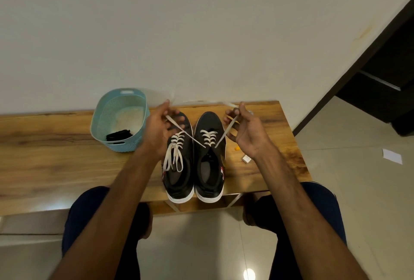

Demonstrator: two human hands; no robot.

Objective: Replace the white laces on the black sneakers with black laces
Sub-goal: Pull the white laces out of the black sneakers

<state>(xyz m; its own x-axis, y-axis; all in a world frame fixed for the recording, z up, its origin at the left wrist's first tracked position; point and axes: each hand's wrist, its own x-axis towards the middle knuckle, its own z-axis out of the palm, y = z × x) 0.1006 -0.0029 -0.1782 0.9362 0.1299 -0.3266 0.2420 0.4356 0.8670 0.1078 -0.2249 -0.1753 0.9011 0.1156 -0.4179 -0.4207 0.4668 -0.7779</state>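
Our left hand [160, 129] pinches one end of the white lace [190, 136] between thumb and fingers, and our right hand [246, 132] pinches the other end. Both strands run taut down to the upper eyelets of the sneaker on our right [209, 176], whose lower rows remain crossed and threaded. We judge the step to be unlacing this shoe. To do it well, we should draw each strand out in line with its eyelet, one row at a time. Slackening the crossings rather than yanking should keep the shoe from sliding on the wooden table [56, 156]. The sneaker on our left [179, 181] stands just beside it, laced and tied in a bow. The black laces [118, 135] lie in the blue basket [100, 123] further left.
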